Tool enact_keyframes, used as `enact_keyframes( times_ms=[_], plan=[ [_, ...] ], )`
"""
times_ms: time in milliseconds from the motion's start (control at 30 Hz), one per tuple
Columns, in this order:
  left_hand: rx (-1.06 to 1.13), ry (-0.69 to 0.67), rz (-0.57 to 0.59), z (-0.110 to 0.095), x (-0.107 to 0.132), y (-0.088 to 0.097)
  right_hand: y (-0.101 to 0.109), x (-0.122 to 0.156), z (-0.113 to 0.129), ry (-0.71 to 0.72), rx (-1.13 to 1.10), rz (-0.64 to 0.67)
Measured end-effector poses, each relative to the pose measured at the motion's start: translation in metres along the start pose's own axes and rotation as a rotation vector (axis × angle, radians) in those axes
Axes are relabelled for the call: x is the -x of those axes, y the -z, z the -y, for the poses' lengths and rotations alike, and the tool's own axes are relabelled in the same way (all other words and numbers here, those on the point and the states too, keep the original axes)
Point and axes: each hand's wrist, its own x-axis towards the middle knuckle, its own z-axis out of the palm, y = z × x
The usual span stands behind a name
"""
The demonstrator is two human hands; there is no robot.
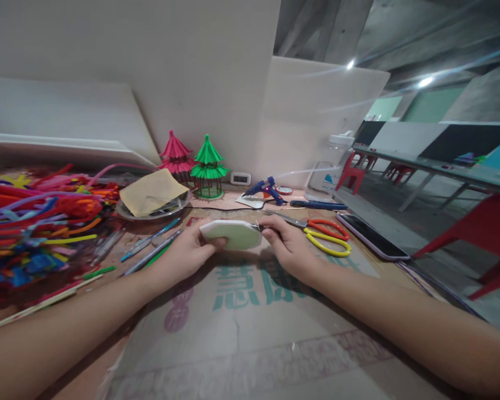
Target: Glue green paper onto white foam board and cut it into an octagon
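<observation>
A small pale board with angled corners (233,235) is held above the cardboard sheet (250,344). My left hand (189,250) grips its left side, with the thumb on the near face. At the board's right edge, my right hand (287,244) is closed in a pinch. Something small and dark shows between those fingertips, too little of it visible to name. Just beyond the right hand lie scissors with one red and one yellow handle (328,244). Pens (150,240) rest left of my left hand.
Pipe cleaners (37,222) are heaped at the left. Behind stand a pink pavilion model (175,153), a green one (208,164), a blue glue gun (266,190) and a clear bottle (323,172). A phone (373,236) lies at the right edge; a plate (127,214) holds yellowish paper (152,191).
</observation>
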Motion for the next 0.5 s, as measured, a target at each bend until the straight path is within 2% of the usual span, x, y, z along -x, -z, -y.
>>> enact_keyframes(
  times_ms=[300, 500],
  plan=[
    [-0.012, 0.015, -0.016, -0.0029, -0.0023, -0.0006, -0.0012, 0.0011, -0.0053, -0.099, -0.048, -0.028],
    [-0.039, -0.011, -0.012, -0.0013, -0.0004, -0.0006, 0.0000, -0.0001, -0.0009, -0.025, -0.011, 0.014]
  ],
)
